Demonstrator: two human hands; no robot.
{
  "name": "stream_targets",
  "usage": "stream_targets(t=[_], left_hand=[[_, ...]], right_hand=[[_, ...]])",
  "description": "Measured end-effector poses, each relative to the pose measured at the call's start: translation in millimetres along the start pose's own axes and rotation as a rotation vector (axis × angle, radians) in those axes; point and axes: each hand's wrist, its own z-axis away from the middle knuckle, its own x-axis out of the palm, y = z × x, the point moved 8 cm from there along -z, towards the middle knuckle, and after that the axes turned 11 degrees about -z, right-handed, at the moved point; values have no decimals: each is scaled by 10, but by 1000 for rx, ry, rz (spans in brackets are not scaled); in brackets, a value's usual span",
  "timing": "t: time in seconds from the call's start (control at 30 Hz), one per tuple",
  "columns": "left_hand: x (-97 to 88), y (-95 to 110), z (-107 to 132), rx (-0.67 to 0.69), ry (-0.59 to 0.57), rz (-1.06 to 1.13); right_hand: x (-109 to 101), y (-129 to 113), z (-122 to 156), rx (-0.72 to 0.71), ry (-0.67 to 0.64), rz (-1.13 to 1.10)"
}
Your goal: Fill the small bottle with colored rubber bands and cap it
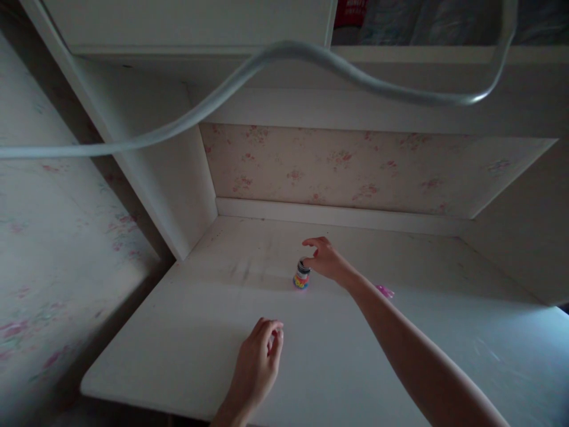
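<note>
A small cylindrical container [301,276] with a colourful label and a dark top stands upright on the white desk [186,338]. My right hand [323,260] is over its top right side, thumb and index finger spread apart. The thumb is at the container's rim; I cannot tell if it touches. My left hand [260,356] hovers near the desk's front, nearer to me than the container, its fingers curled towards the thumb. Whatever those fingers hold, if anything, is hidden. Behind my right forearm lies a small pink object [384,291], partly covered by the arm.
A pale cable [311,52] loops across the top of the view, in front of the upper shelf [200,24]. White side panels [155,154] and a floral back wall [338,169] enclose the desk. The rounded desk corner [86,382] is at the lower left.
</note>
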Motion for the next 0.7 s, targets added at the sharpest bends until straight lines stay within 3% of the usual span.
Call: stream_targets(t=[0.3, 0.47, 0.57, 0.67, 0.7], left_hand=[[-15, 18, -4, 2, 7, -16], [-18, 19, 7, -4, 4, -11], [-7, 2, 6, -19, -15, 11], [20, -15, -36, -46, -53, 51], [26, -13, -67, -58, -64, 69]], right_hand=[[-102, 16, 51, 42, 40, -133], [-317, 0, 129, -1, 126, -160], [-557, 215, 260, -1, 191, -94], [-837, 688, 493, 39, 245, 30], [-917, 855, 588, 34, 248, 179]])
